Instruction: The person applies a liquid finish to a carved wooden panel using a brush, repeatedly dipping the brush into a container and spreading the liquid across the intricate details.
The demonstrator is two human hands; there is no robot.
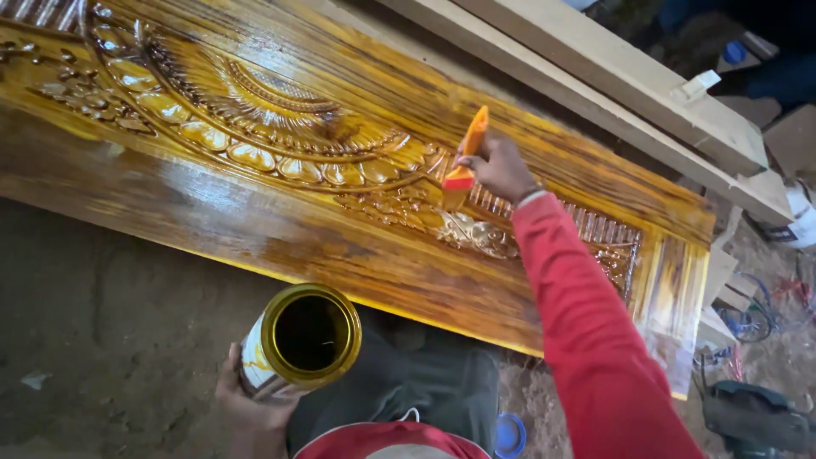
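Tin (299, 342), round and open-topped, sits in our left hand (252, 406), fingers clasped around its white-labelled side; its gold rim rings a dark inside whose contents we cannot make out. Our right hand (500, 167) grips an orange paintbrush (465, 160), bristles touching the carved, glossy wooden door panel (280, 170). A blue lid (511, 435) lies on the dirt floor (110, 323) below.

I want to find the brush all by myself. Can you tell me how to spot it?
Start at the big, shiny golden-brown carved wooden door panel lying flat across the ground. Follow the red sleeve up to the right hand over the carved flower part. The small paintbrush with the orange handle sticks out of that hand, the only bright orange thing on the wood.
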